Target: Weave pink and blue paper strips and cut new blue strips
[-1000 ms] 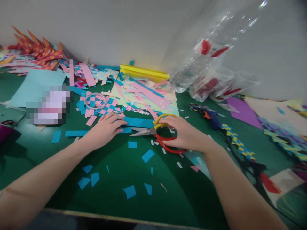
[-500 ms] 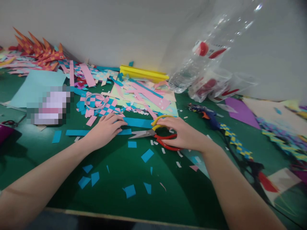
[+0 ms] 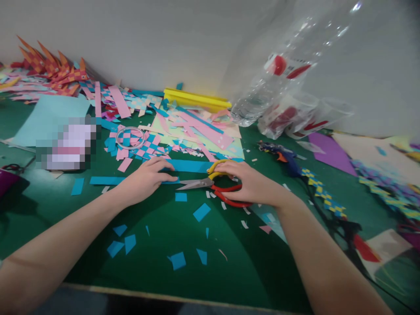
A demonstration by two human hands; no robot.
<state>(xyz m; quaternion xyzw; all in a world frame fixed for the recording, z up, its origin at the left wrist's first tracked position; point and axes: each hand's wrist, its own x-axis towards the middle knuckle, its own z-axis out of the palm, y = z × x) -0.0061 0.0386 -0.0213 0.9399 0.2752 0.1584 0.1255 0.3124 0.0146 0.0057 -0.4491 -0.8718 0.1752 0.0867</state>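
The right hand [image 3: 246, 181] is gripping yellow-and-red-handled scissors [image 3: 208, 182], its fingers partly hiding the loops, while the narrowly parted blades are pointing left. The left hand [image 3: 149, 179] is lying over two blue paper strips, thumb and fingers a little apart; whether it is pinching or merely pressing cannot be told. It is covering the left end of the upper strip [image 3: 190, 166], and the hand and wrist are hiding the middle of the lower strip [image 3: 106, 180], whose right end is sitting near the blade tips. Both strips are resting on the green table [image 3: 147, 280]. Pixelation is obscuring a pale object [image 3: 70, 146] at left, and the frame is cutting off a purple item [image 3: 6, 181]. A clear plastic bottle [image 3: 252, 103] is running out of the top edge; its red-and-white label [image 3: 288, 66] is showing unreadable characters. A clear plastic cup [image 3: 337, 114] is bearing a red mark.
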